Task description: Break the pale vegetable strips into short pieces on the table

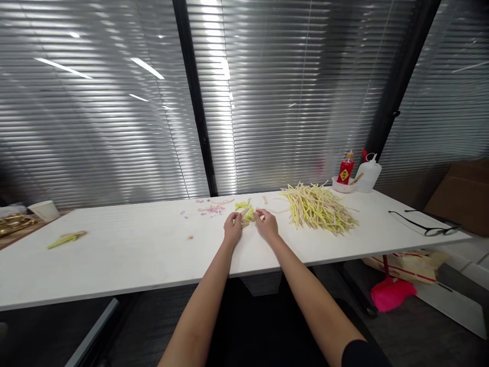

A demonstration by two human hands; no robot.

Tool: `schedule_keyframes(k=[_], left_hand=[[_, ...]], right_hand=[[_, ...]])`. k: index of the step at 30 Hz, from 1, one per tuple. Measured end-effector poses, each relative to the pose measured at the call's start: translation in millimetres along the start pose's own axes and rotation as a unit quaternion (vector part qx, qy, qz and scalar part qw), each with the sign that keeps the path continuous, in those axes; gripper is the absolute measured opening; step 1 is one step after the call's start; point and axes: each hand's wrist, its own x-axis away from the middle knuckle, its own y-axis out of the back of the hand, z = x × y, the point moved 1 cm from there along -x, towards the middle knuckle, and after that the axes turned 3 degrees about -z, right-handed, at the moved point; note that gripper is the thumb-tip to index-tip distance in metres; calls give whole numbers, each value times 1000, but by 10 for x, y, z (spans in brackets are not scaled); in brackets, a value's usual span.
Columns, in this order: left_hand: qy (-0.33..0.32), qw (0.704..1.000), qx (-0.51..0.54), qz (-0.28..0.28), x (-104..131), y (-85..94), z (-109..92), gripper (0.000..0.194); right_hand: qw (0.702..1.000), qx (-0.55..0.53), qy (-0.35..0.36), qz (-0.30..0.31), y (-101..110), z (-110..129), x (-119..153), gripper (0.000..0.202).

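My left hand (233, 228) is closed in a pinch on a thin, pale stalk (245, 210) above the middle of the white table (153, 255). Close by on the right, my right hand (266, 224) has its thumb and fingers together; anything between them is too small to make out. A small heap of yellow-green stalks (250, 215) lies between and just behind both hands. To the right spreads a large loose pile of thin yellow-and-cream stalks (319, 208). Small pink and purple bands (214, 209) are scattered behind my left hand.
A small bundle of stalks (66, 238) lies at the left. At the back right are a red bottle (346, 171) in a shallow bowl (343, 187) and a white squeeze bottle (369, 176). Glasses (435, 230) rest near the right edge. Blinds (267, 102) rise behind the table.
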Motion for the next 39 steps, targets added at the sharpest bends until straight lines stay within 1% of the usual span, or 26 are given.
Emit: schedule_keyframes(k=[3, 5, 9, 12, 14, 17, 21, 24, 26, 28, 31, 33, 35, 37, 38, 39], left_hand=[[-19, 1000, -1, 24, 8, -2, -11, 28], [-29, 998, -6, 47, 22, -5, -22, 29], [-47, 994, -19, 100, 58, -31, -41, 26], [-56, 992, -10, 112, 61, -60, -33, 23], [-42, 995, 15, 92, 44, -71, -12, 22], [-14, 998, 53, 36, 8, -66, 24, 23], [5, 999, 36, -25, -19, -32, 58, 23], [35, 995, 21, -92, -28, 0, 79, 22], [59, 991, 27, -118, -31, 11, 87, 23], [74, 990, 35, -116, -32, 13, 86, 24], [76, 991, 31, -101, -23, 12, 74, 27], [58, 994, 17, -87, -11, 19, 65, 28], [16, 998, -5, -68, 1, 39, 54, 27], [-36, 998, -33, -44, 10, 78, 43, 25], [-58, 997, -50, -31, 10, 106, 39, 24], [-72, 995, -71, -20, 8, 139, 38, 23]], right_hand=[[998, -45, -44, 23, -205, 96, 60, 33], [994, -93, -57, 30, -261, 102, 89, 32], [978, -194, -72, 16, -229, 18, 101, 29], [970, -228, -88, 4, -211, -39, 93, 27], [964, -246, -102, 5, -226, -52, 89, 26], [955, -273, -121, -3, -247, -50, 82, 27], [946, -293, -135, -21, -228, -56, 75, 28], [951, -282, -126, -34, -191, -81, 73, 30], [954, -274, -117, -31, -175, -100, 72, 31], [958, -265, -109, -14, -178, -115, 72, 33], [961, -250, -112, 27, -200, -128, 78, 38], [965, -233, -111, 54, -183, -130, 82, 41], [976, -189, -81, 76, -96, -123, 70, 39], [990, -98, -13, 97, 76, -108, 25, 32], [993, -34, 30, 106, 193, -99, -14, 27], [989, 44, 79, 118, 323, -92, -62, 23]])
